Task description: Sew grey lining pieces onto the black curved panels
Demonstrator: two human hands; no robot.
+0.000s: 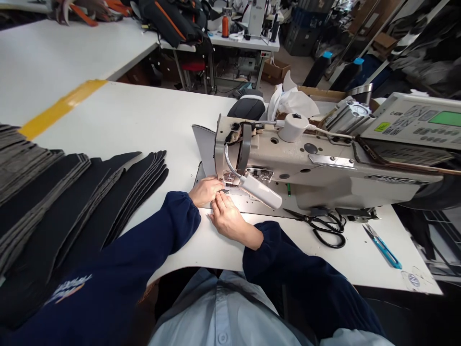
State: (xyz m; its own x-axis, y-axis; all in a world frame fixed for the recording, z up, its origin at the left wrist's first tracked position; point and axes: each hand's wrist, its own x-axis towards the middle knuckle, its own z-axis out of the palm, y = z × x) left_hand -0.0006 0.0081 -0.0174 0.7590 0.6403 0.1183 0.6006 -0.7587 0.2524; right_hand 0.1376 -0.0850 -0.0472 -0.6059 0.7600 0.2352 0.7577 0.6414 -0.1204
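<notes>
My left hand is closed at the needle area of a beige sewing machine, its fingers pressed together on a fabric piece. A grey flap of fabric sticks out behind the machine head, seemingly part of that same piece. My right hand lies just in front, fingers together, with the fingertips on a small dark edge of fabric by the presser foot. Both hands partly cover what they hold. A white lamp lights the spot from the right.
Stacks of dark cut fabric pieces lie at the left on the white table. Black scissors and blue thread snips rest at the right. A control panel sits atop the machine. Yellow tape crosses the table.
</notes>
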